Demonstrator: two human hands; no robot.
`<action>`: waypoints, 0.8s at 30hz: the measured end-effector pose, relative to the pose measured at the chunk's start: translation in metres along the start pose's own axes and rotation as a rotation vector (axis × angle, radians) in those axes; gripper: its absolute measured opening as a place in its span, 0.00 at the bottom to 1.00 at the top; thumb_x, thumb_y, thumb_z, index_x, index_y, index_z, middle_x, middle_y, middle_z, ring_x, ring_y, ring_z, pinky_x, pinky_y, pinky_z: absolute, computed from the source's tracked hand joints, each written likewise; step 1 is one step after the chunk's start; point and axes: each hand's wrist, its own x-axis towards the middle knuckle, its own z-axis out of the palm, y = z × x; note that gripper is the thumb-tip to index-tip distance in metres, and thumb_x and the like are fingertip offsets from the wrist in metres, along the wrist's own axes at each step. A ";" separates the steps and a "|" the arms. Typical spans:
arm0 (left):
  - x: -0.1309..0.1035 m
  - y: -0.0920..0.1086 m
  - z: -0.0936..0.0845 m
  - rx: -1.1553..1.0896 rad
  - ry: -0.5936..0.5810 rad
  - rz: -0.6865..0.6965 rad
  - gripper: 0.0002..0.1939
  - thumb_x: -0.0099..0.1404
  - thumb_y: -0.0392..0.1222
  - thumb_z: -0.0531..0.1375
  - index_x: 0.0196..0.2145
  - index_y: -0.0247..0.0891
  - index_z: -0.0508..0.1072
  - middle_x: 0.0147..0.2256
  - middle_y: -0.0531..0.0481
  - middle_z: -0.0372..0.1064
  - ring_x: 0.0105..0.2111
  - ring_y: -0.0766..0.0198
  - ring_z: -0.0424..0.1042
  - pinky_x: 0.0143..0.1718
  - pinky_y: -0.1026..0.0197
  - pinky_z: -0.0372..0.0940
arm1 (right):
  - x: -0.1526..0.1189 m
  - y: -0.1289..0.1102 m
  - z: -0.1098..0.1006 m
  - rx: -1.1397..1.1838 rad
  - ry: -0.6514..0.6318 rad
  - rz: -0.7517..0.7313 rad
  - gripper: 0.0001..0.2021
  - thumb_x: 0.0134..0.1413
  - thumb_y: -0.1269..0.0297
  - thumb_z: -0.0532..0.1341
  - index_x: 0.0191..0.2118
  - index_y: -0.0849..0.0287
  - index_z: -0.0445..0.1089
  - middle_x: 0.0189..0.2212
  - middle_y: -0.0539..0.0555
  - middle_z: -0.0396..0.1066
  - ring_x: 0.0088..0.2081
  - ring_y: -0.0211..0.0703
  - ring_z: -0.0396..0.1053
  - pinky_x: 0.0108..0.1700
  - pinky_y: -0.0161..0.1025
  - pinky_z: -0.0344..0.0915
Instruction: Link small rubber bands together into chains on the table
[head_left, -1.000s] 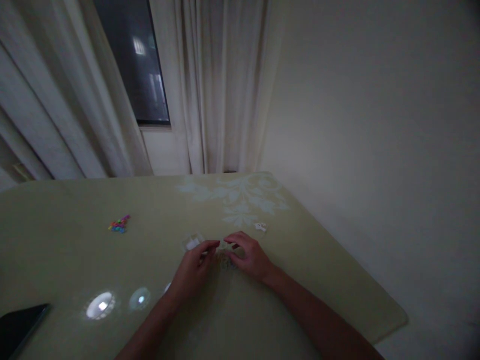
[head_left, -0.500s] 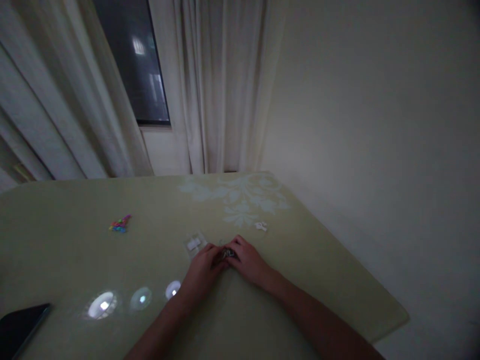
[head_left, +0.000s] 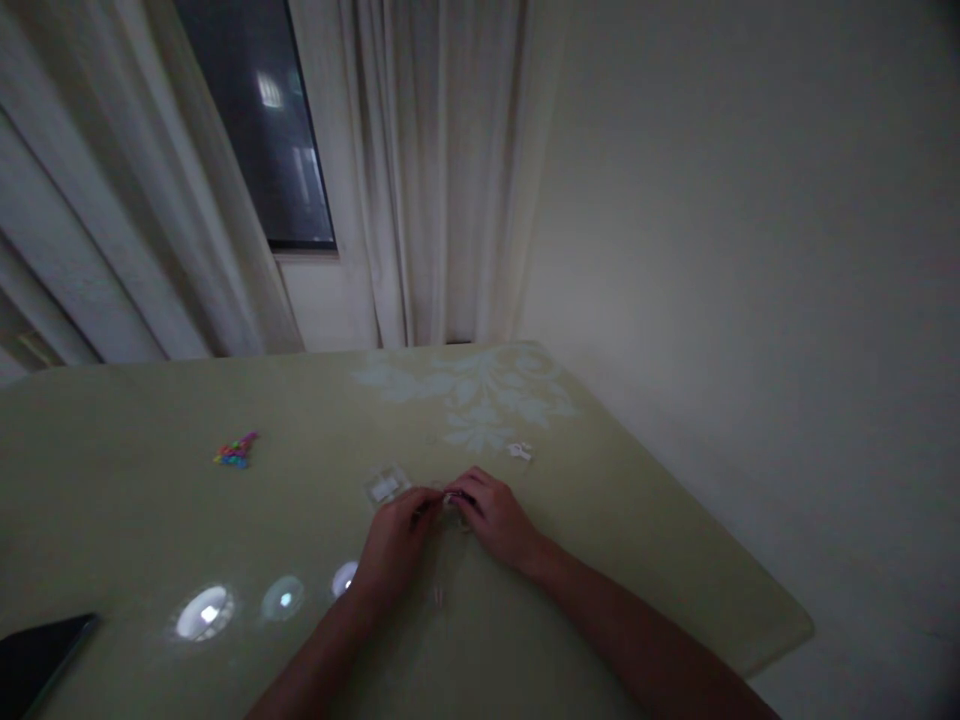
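Note:
My left hand (head_left: pixel 401 525) is closed in a pinch, its fingertips meeting those of my right hand at the middle of the table. My right hand (head_left: pixel 491 515) is also closed, thumb and fingers bent around a small shiny metal piece (head_left: pixel 450 498) of a kind too small and dim to name. Fingers hide most of it, and what my left fingers hold cannot be made out. Just beyond my left hand lies a small clear plastic case (head_left: pixel 386 484) with a white patch. Past my right fingers is a little cluster of small white pieces (head_left: pixel 520 451).
A small heap of bright multicoloured pieces (head_left: pixel 236 451) lies on the left of the pale green table (head_left: pixel 315 420). A dark flat device (head_left: pixel 45 655) rests at the near left corner. Curtains (head_left: pixel 420 180) and a wall (head_left: pixel 735 250) border the table.
Both hands were cupped around a small bunch of shiny metal pieces. Now the fingertips pinch close together, and less of the metal shows. The view has shifted slightly.

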 end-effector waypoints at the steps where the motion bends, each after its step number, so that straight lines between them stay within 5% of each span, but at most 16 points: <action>1: 0.000 0.000 -0.002 -0.012 0.004 -0.014 0.14 0.68 0.42 0.56 0.41 0.40 0.81 0.40 0.45 0.83 0.39 0.54 0.80 0.42 0.55 0.72 | 0.000 0.000 0.000 0.012 0.011 -0.012 0.10 0.68 0.73 0.61 0.48 0.56 0.78 0.42 0.55 0.76 0.45 0.44 0.73 0.50 0.39 0.68; 15: 0.001 0.001 -0.043 -0.069 -0.230 -0.051 0.13 0.68 0.46 0.58 0.42 0.42 0.81 0.40 0.46 0.83 0.40 0.56 0.80 0.42 0.59 0.72 | 0.000 0.000 -0.009 0.034 0.099 0.010 0.04 0.65 0.66 0.66 0.43 0.58 0.79 0.36 0.54 0.77 0.39 0.44 0.74 0.45 0.39 0.68; 24: 0.004 -0.002 -0.053 0.068 -0.198 -0.065 0.15 0.70 0.50 0.57 0.41 0.40 0.80 0.36 0.47 0.82 0.37 0.56 0.80 0.37 0.60 0.71 | -0.002 0.005 -0.013 -0.010 0.088 0.062 0.07 0.69 0.67 0.62 0.47 0.58 0.76 0.40 0.55 0.75 0.43 0.44 0.72 0.48 0.41 0.67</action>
